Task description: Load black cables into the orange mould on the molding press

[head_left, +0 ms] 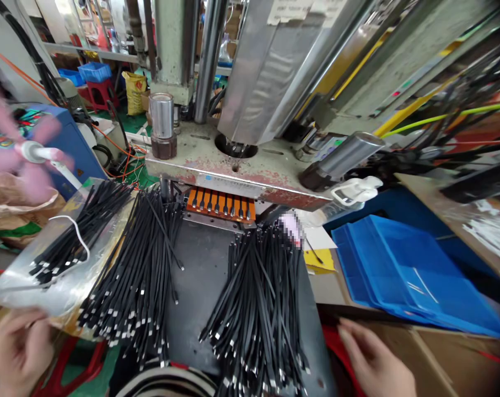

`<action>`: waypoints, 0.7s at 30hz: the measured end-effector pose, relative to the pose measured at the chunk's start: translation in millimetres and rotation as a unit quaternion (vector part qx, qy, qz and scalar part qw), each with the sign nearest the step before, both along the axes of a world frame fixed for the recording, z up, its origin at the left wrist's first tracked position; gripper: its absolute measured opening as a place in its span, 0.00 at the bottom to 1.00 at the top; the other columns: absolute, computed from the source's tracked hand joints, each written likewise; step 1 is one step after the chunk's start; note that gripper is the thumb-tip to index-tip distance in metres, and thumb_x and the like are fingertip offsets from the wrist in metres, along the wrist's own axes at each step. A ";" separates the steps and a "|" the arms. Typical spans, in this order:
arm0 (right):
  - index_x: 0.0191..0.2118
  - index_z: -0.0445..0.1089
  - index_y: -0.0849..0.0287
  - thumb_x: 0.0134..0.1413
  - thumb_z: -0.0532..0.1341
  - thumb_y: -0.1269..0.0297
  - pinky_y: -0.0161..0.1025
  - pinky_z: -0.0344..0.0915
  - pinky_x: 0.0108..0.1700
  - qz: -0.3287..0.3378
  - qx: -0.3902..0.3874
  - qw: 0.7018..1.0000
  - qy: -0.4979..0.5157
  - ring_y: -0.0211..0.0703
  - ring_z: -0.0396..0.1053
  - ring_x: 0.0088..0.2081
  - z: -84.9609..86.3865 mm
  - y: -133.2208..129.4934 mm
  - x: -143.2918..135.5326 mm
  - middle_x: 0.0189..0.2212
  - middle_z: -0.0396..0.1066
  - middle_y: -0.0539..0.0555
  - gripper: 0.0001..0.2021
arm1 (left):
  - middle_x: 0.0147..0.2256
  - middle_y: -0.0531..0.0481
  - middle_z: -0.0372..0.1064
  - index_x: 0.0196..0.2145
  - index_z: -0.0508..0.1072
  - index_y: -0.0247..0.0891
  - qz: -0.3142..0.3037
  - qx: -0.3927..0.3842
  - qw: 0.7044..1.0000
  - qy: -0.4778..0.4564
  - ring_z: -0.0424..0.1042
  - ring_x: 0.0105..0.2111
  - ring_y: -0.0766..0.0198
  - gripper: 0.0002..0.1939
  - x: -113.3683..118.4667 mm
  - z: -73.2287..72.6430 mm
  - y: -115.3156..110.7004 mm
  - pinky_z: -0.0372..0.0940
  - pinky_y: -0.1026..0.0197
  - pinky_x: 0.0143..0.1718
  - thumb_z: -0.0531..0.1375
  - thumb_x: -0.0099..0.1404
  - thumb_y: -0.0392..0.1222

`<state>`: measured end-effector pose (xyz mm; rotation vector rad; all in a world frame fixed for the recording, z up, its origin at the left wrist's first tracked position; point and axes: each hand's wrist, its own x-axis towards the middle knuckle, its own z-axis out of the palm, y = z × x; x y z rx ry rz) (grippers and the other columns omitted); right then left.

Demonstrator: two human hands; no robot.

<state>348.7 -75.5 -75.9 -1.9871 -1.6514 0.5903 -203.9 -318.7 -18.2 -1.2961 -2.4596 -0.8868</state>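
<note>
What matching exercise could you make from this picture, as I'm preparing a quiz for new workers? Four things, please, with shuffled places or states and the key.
Things:
1. Orange plate
2. Large blue trays
3. Black cables
4. Pink fan

Places or states:
A. Blurred, at the picture's left edge
B. Lying in piles, many with pale, shiny tips
C. Above the right hand in the picture
D. Below the press's metal platform, bearing a row of black pieces

Right pairs: 1-D, 2-C, 3-B, 4-A.
</note>
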 end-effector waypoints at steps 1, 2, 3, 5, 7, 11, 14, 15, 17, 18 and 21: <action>0.35 0.73 0.55 0.42 0.58 0.45 0.52 0.70 0.43 0.026 0.026 0.999 0.015 0.59 0.75 0.38 12.1 18.4 -13.7 0.35 0.77 0.61 0.20 | 0.32 0.62 0.75 0.46 0.70 0.64 -0.091 -0.011 0.996 0.003 0.72 0.30 0.56 0.19 6.5 14.3 21.4 0.67 0.53 0.32 0.54 0.58 0.46; 0.37 0.73 0.57 0.46 0.58 0.47 0.49 0.70 0.44 0.076 0.055 0.995 0.044 0.56 0.75 0.39 24.7 34.5 -35.8 0.37 0.77 0.61 0.20 | 0.32 0.60 0.74 0.43 0.72 0.60 -0.221 -0.038 0.974 0.014 0.73 0.30 0.60 0.16 16.1 26.9 45.8 0.67 0.56 0.33 0.56 0.59 0.44; 0.39 0.73 0.58 0.50 0.58 0.48 0.46 0.69 0.45 0.155 0.075 0.983 0.070 0.53 0.74 0.40 37.3 48.1 -64.7 0.39 0.76 0.60 0.19 | 0.35 0.57 0.75 0.44 0.73 0.54 -0.327 -0.093 0.940 0.035 0.73 0.35 0.60 0.14 27.9 37.1 71.7 0.67 0.57 0.40 0.56 0.61 0.42; 0.42 0.73 0.58 0.57 0.56 0.54 0.42 0.69 0.43 0.315 0.096 0.939 0.100 0.47 0.74 0.39 60.3 67.0 -134.7 0.39 0.76 0.57 0.15 | 0.44 0.50 0.74 0.48 0.72 0.45 -0.442 -0.173 0.871 0.129 0.71 0.45 0.59 0.13 54.2 49.3 121.8 0.62 0.55 0.48 0.55 0.66 0.41; 0.44 0.73 0.58 0.60 0.56 0.61 0.40 0.68 0.43 0.466 0.106 0.873 0.096 0.43 0.73 0.38 77.0 78.0 -205.1 0.38 0.75 0.56 0.12 | 0.44 0.47 0.73 0.46 0.73 0.41 -0.500 -0.209 0.814 0.208 0.69 0.46 0.58 0.11 78.1 51.4 161.7 0.60 0.55 0.47 0.54 0.68 0.38; 0.47 0.72 0.61 0.55 0.61 0.71 0.45 0.65 0.50 0.575 0.126 0.808 0.044 0.48 0.71 0.44 90.5 95.6 -299.3 0.43 0.73 0.60 0.13 | 0.39 0.45 0.72 0.37 0.74 0.37 -0.494 -0.261 0.774 0.296 0.69 0.43 0.57 0.06 100.5 43.3 201.0 0.57 0.55 0.44 0.56 0.66 0.33; 0.48 0.71 0.62 0.53 0.62 0.72 0.45 0.66 0.50 0.580 0.124 0.801 0.079 0.48 0.72 0.45 98.5 109.0 -320.2 0.44 0.74 0.60 0.16 | 0.34 0.47 0.71 0.33 0.73 0.36 -0.501 -0.274 0.762 0.306 0.68 0.38 0.58 0.05 96.9 41.5 204.3 0.55 0.55 0.42 0.57 0.66 0.33; 0.49 0.71 0.61 0.54 0.61 0.71 0.44 0.67 0.49 0.568 0.132 0.805 0.111 0.46 0.73 0.44 103.0 112.2 -318.8 0.43 0.74 0.59 0.15 | 0.33 0.48 0.70 0.33 0.72 0.36 -0.514 -0.271 0.757 0.299 0.68 0.37 0.59 0.04 94.2 42.3 201.7 0.55 0.55 0.42 0.57 0.66 0.33; 0.50 0.70 0.60 0.57 0.59 0.68 0.41 0.68 0.46 0.518 0.156 0.822 0.178 0.44 0.73 0.43 113.6 115.7 -304.5 0.44 0.73 0.58 0.14 | 0.33 0.50 0.70 0.33 0.72 0.37 -0.550 -0.262 0.747 0.265 0.67 0.37 0.60 0.03 88.9 45.9 191.7 0.54 0.56 0.43 0.58 0.66 0.36; 0.49 0.70 0.60 0.58 0.58 0.66 0.40 0.68 0.45 0.490 0.161 0.834 0.195 0.43 0.73 0.42 118.7 116.2 -292.3 0.44 0.73 0.57 0.14 | 0.33 0.51 0.69 0.34 0.72 0.38 -0.573 -0.262 0.741 0.233 0.67 0.38 0.61 0.04 86.8 48.6 184.9 0.54 0.56 0.43 0.59 0.66 0.38; 0.45 0.72 0.58 0.59 0.57 0.61 0.39 0.68 0.40 0.473 0.112 0.867 0.109 0.44 0.74 0.36 125.2 114.1 -241.9 0.37 0.76 0.55 0.12 | 0.35 0.54 0.71 0.35 0.74 0.43 -0.641 -0.272 0.711 0.095 0.68 0.40 0.64 0.04 81.7 59.7 164.7 0.54 0.58 0.47 0.59 0.66 0.43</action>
